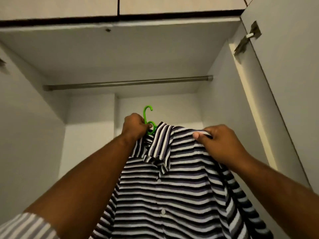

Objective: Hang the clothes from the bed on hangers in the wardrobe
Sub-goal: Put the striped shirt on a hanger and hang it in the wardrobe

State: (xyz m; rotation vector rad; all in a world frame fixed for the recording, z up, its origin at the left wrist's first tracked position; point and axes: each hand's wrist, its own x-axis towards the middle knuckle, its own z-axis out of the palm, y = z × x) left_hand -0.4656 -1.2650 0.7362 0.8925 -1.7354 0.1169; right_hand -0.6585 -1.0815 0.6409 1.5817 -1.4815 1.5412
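White wardrobe panels fill the view. A metal rail runs across well above both hands, and an open door stands on the right. The left hand is curled tight around the neck of a green plastic hanger. The hanger's hook rises just above those fingers, below the rail and apart from it. The right hand pinches the shoulder edge of a black, white and purple striped collared shirt, thumb pressed against curled fingers. The shirt's collar sits between the two sets of fingers, and its buttoned front hangs down beneath them. A striped sleeve covers the left upper arm.
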